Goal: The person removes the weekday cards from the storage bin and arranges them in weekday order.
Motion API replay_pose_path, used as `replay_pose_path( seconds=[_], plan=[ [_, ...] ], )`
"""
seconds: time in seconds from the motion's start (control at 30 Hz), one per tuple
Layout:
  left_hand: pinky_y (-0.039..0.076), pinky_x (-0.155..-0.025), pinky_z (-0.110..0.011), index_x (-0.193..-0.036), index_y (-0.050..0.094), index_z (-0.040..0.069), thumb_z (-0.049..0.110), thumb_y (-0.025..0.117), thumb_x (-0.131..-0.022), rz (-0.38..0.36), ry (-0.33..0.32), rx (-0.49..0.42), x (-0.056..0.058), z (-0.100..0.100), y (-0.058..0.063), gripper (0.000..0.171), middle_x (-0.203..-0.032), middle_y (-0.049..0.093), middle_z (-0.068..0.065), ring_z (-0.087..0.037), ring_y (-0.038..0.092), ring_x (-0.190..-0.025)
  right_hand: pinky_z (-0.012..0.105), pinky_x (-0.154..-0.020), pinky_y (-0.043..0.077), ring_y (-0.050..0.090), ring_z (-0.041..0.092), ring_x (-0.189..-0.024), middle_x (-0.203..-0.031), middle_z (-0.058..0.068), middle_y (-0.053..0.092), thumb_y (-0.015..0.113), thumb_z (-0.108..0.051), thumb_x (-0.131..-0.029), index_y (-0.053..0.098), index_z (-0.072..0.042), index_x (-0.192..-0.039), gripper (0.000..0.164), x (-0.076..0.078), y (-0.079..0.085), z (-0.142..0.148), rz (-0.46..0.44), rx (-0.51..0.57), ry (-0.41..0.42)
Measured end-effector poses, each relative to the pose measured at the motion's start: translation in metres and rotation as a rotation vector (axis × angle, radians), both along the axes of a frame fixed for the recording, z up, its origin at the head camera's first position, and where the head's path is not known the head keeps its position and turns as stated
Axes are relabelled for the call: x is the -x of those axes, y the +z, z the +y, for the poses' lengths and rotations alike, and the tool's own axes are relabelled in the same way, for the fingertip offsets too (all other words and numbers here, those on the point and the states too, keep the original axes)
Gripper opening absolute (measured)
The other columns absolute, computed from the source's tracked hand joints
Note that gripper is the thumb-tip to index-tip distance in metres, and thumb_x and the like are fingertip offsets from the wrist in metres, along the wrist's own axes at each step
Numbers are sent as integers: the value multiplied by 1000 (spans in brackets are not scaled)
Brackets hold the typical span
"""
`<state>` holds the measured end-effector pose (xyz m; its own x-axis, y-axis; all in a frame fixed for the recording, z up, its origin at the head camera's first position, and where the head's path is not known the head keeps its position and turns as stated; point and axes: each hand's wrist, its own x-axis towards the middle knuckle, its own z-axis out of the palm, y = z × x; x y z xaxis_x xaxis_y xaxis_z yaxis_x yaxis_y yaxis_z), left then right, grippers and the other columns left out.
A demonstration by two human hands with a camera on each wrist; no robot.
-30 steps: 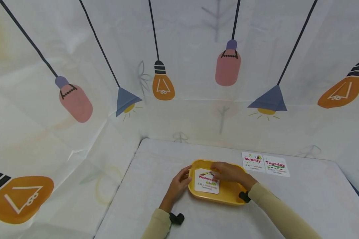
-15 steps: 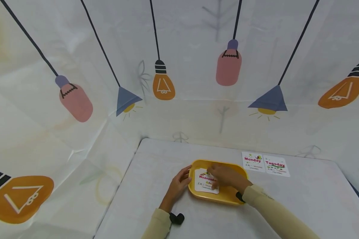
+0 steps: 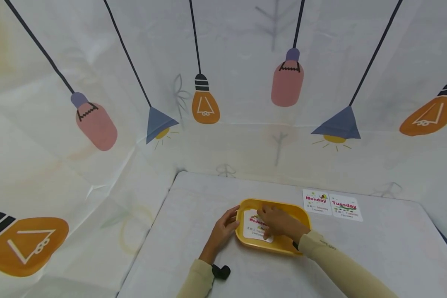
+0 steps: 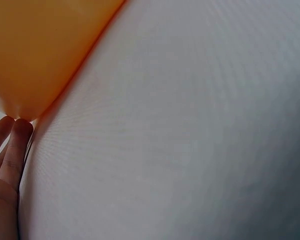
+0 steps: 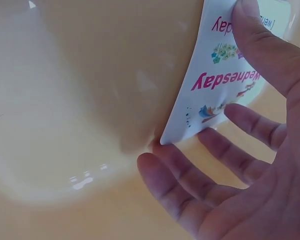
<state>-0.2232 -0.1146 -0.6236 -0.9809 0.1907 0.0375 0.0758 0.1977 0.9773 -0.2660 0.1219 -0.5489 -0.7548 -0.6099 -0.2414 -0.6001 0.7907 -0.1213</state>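
A yellow tray (image 3: 260, 247) sits on the white-covered table. Inside it, toward the left end, is a white card (image 3: 250, 232) printed "Wednesday". My left hand (image 3: 222, 227) is at the tray's left end; in the left wrist view its fairly straight fingers (image 4: 21, 150) touch the tray's edge. My right hand (image 3: 283, 221) reaches into the tray over the card's right part. The right wrist view shows the thumb (image 5: 247, 25) on the card near one edge and the fingertips at the opposite edge, the card (image 5: 190, 107) held between them with its long side slightly bowed.
Two more cards, "Monday" (image 3: 316, 203) and "Tuesday" (image 3: 345, 207), lie side by side behind the tray to the right, near the table's back edge. A white sheet (image 3: 242, 145) printed with hanging lamps stands behind and at the left.
My right hand has shifted left over the card, and its thumb has come down to the card's near edge. The left hand and the tray stay in place.
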Motion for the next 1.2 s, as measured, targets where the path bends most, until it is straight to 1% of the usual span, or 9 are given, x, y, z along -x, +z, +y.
replay_pose_path(
  seconds=[0.13,0.27,0.47,0.67,0.8,0.9,1.0,1.1,1.2],
  plan=[
    [49,-107,-41,-148,48,29,28,58,-101,9,-1,0,0,0,1,48,-142,57,-7,-26,59,-128,36,-80,54,47,21,-82,-105,6,52,86,-48,-68,53,-10,-122,74,0,1,1,35,6,29],
    [49,-107,-39,-148,48,27,27,58,-101,18,-4,-5,0,0,1,48,-143,57,-7,-27,58,-128,36,-82,53,46,21,-84,-104,5,50,85,-50,-67,54,-10,-119,73,0,0,1,77,7,52],
    [49,-108,-37,-148,48,27,27,59,-100,14,-9,-12,1,-1,1,49,-143,57,-7,-26,58,-129,38,-90,52,48,23,-94,-103,6,47,86,-53,-64,57,-9,-117,75,1,-1,-1,128,14,57],
    [49,-107,-40,-148,49,28,26,58,-101,12,2,-6,-1,0,2,48,-143,57,-7,-27,59,-128,38,-92,51,48,23,-93,-101,7,52,87,-52,-63,58,-10,-119,76,0,2,-1,116,15,44],
    [49,-107,-41,-148,49,28,25,58,-101,6,7,-5,-1,1,0,48,-143,57,-8,-27,59,-128,37,-90,50,47,21,-91,-92,2,52,88,-50,-65,57,-9,-112,70,0,2,2,121,35,59],
    [49,-108,-38,-147,48,29,25,58,-101,-13,6,-12,-1,1,0,48,-143,57,-6,-25,59,-128,37,-86,48,46,20,-90,-88,-1,48,88,-47,-67,55,-11,-104,61,1,4,3,114,74,85],
    [48,-108,-37,-149,47,28,23,58,-101,-26,7,-25,-1,1,2,49,-144,56,-8,-25,58,-129,33,-83,50,47,17,-86,-91,-2,46,85,-36,-76,54,-13,-101,47,2,6,5,54,155,103],
    [48,-108,-37,-150,46,27,22,57,-102,-28,8,-33,-1,1,3,50,-144,56,-9,-27,57,-130,30,-81,54,50,14,-84,-96,0,49,78,-18,-87,56,-13,-101,26,5,7,8,-58,278,102],
    [48,-108,-36,-149,46,29,23,57,-101,-23,8,-25,-1,0,4,49,-143,56,-7,-25,58,-129,32,-85,56,54,14,-89,-102,3,55,69,-4,-91,61,-11,-102,15,9,7,12,-174,399,101]
  ],
)
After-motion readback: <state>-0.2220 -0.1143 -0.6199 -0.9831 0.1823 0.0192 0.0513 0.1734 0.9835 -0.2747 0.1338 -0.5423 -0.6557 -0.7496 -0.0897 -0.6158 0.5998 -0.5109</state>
